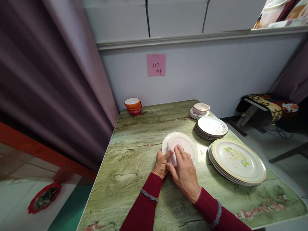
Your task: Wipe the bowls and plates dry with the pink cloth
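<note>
A white plate (190, 149) is just above or on the green table, near its middle. At its near left rim my left hand (162, 163) is closed, the thumb on top and the other fingers mostly hidden. My right hand (185, 170) presses a pale, crumpled cloth (172, 145) onto the plate's face, its fingers bent over it. Part of the cloth is covered by the fingers. Whether the plate's underside touches the table cannot be seen.
Right of my hands stand a stack of large yellow-rimmed plates (240, 162), a stack of dark-edged plates (212, 126), and small plates with a square bowl (201, 108) on top. Stacked orange and red bowls (133, 105) sit at the table's (126, 168) far left corner, beside a curtain (76, 74).
</note>
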`<state>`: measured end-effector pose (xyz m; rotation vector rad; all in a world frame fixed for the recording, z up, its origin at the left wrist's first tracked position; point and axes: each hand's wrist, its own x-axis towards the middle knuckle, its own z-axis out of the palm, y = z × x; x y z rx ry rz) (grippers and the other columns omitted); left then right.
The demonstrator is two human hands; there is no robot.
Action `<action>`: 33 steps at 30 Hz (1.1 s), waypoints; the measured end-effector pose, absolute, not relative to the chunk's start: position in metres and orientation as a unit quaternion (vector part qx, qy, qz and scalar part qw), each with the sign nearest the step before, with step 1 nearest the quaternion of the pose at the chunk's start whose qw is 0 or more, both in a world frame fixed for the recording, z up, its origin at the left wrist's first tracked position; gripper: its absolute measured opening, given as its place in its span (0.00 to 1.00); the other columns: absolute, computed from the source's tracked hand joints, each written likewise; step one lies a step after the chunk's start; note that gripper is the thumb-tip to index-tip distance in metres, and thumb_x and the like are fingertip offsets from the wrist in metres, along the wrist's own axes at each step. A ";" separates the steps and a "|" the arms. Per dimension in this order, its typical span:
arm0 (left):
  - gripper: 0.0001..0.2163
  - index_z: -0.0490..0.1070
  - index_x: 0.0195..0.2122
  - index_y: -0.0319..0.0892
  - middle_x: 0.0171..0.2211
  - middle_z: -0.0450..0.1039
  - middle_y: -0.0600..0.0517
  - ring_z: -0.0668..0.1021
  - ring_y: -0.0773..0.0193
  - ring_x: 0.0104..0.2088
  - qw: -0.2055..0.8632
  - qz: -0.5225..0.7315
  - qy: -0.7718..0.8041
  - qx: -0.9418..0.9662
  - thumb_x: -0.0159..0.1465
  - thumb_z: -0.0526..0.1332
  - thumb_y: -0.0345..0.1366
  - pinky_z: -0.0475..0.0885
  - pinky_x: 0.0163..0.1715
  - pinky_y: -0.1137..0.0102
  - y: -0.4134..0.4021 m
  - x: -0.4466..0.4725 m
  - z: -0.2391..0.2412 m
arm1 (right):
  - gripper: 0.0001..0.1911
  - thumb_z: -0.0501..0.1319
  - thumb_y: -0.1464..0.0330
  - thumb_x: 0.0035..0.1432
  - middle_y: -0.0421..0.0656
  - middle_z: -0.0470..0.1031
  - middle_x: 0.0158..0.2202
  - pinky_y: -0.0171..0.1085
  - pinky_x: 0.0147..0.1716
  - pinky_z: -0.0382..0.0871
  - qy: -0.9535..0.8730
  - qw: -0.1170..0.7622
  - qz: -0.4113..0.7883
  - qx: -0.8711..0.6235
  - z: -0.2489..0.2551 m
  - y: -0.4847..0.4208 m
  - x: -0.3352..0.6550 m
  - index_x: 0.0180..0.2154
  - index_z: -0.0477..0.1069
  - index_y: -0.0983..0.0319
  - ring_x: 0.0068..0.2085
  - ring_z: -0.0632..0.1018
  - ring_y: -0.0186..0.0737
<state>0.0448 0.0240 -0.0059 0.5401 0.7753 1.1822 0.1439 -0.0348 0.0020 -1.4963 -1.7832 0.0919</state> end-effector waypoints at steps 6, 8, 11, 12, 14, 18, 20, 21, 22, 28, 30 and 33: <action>0.22 0.79 0.39 0.34 0.32 0.82 0.44 0.84 0.49 0.37 0.732 0.523 0.361 0.247 0.44 0.78 0.37 0.78 0.41 0.60 0.024 0.041 -0.002 | 0.36 0.60 0.59 0.62 0.56 0.65 0.64 0.56 0.58 0.67 -0.698 0.439 0.095 -0.557 0.016 -0.043 0.148 0.67 0.55 0.62 0.62 0.68 0.57; 0.22 0.79 0.40 0.34 0.33 0.82 0.44 0.84 0.48 0.38 0.729 0.530 0.352 0.255 0.44 0.78 0.37 0.78 0.42 0.59 0.025 0.040 -0.002 | 0.32 0.58 0.58 0.64 0.54 0.70 0.60 0.51 0.53 0.73 -0.674 0.464 0.145 -0.556 0.022 -0.037 0.159 0.65 0.58 0.61 0.56 0.75 0.53; 0.23 0.79 0.41 0.34 0.34 0.82 0.43 0.83 0.45 0.40 0.722 0.536 0.344 0.271 0.44 0.78 0.37 0.78 0.44 0.58 0.025 0.040 -0.003 | 0.22 0.56 0.57 0.65 0.51 0.77 0.50 0.40 0.35 0.77 -0.624 0.483 0.202 -0.580 0.033 -0.018 0.178 0.57 0.69 0.60 0.38 0.81 0.43; 0.24 0.79 0.41 0.33 0.33 0.82 0.43 0.83 0.44 0.41 0.721 0.534 0.347 0.274 0.44 0.78 0.37 0.78 0.44 0.57 0.025 0.040 -0.003 | 0.20 0.57 0.57 0.65 0.50 0.78 0.48 0.39 0.31 0.75 -0.618 0.476 0.200 -0.592 0.036 -0.010 0.184 0.53 0.72 0.60 0.35 0.80 0.41; 0.24 0.79 0.41 0.33 0.32 0.82 0.43 0.83 0.44 0.41 0.720 0.530 0.351 0.279 0.43 0.78 0.37 0.78 0.45 0.57 0.025 0.040 -0.003 | 0.20 0.60 0.56 0.61 0.48 0.78 0.46 0.38 0.30 0.73 -0.631 0.447 0.165 -0.612 0.039 0.007 0.193 0.50 0.74 0.60 0.33 0.79 0.40; 0.24 0.79 0.40 0.34 0.32 0.83 0.44 0.83 0.44 0.42 0.723 0.526 0.348 0.282 0.42 0.78 0.36 0.78 0.45 0.57 0.025 0.041 -0.003 | 0.15 0.66 0.56 0.56 0.45 0.78 0.41 0.40 0.36 0.71 -0.680 0.382 0.125 -0.613 0.039 0.032 0.198 0.42 0.78 0.58 0.36 0.78 0.41; 0.24 0.78 0.40 0.33 0.32 0.83 0.44 0.83 0.43 0.42 0.720 0.526 0.353 0.283 0.43 0.78 0.36 0.78 0.45 0.57 0.025 0.041 -0.003 | 0.11 0.66 0.57 0.55 0.43 0.77 0.35 0.40 0.37 0.70 -0.676 0.390 0.148 -0.607 0.036 0.040 0.198 0.32 0.78 0.58 0.36 0.77 0.42; 0.24 0.78 0.41 0.33 0.32 0.83 0.43 0.83 0.43 0.41 0.719 0.526 0.355 0.284 0.43 0.78 0.36 0.78 0.45 0.56 0.025 0.040 -0.003 | 0.13 0.66 0.56 0.55 0.43 0.77 0.33 0.40 0.37 0.69 -0.658 0.414 0.170 -0.605 0.035 0.042 0.200 0.29 0.77 0.59 0.35 0.76 0.42; 0.24 0.78 0.41 0.33 0.33 0.83 0.42 0.83 0.43 0.41 0.718 0.526 0.356 0.285 0.43 0.78 0.36 0.78 0.45 0.56 0.025 0.040 -0.003 | 0.14 0.66 0.55 0.55 0.43 0.77 0.32 0.39 0.36 0.69 -0.629 0.448 0.199 -0.603 0.034 0.044 0.202 0.27 0.76 0.59 0.34 0.76 0.41; 0.25 0.78 0.43 0.32 0.37 0.83 0.41 0.84 0.47 0.38 0.718 0.534 0.361 0.262 0.44 0.77 0.35 0.78 0.44 0.59 0.028 0.038 -0.004 | 0.26 0.70 0.46 0.45 0.45 0.79 0.30 0.36 0.30 0.70 -0.424 0.600 0.388 -0.557 0.038 0.047 0.227 0.30 0.75 0.64 0.30 0.76 0.39; 0.24 0.78 0.42 0.33 0.36 0.83 0.41 0.84 0.48 0.38 0.715 0.532 0.373 0.257 0.45 0.77 0.36 0.78 0.42 0.60 0.029 0.037 -0.004 | 0.27 0.69 0.45 0.46 0.45 0.79 0.31 0.35 0.28 0.70 -0.368 0.632 0.396 -0.555 0.042 0.044 0.233 0.31 0.74 0.63 0.31 0.77 0.39; 0.22 0.78 0.41 0.33 0.35 0.83 0.43 0.84 0.49 0.38 0.709 0.543 0.374 0.250 0.46 0.77 0.36 0.79 0.41 0.62 0.030 0.037 -0.004 | 0.27 0.63 0.43 0.52 0.44 0.78 0.29 0.32 0.22 0.67 -0.369 0.630 0.369 -0.575 0.044 0.033 0.236 0.30 0.72 0.62 0.27 0.76 0.36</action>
